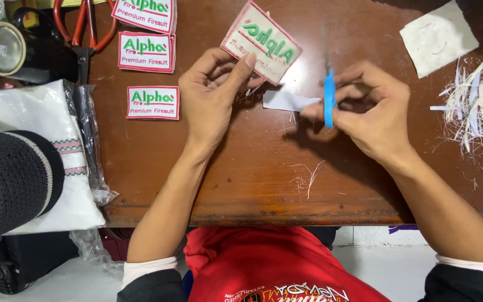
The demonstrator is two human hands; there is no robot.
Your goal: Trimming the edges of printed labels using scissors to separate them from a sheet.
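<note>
1. Left hand (211,92) pinches a white embroidered patch (261,42) with a red border, lifted above the brown table (241,184).
2. Right hand (367,109), fingers closed on small blue-handled scissors (328,95), blade up beside the patch.
3. Looks like edge trimming; next cut needs blade aligned along the border.
4. Finished patches (152,103) lie left, white trimmings (473,106) right.
</note>
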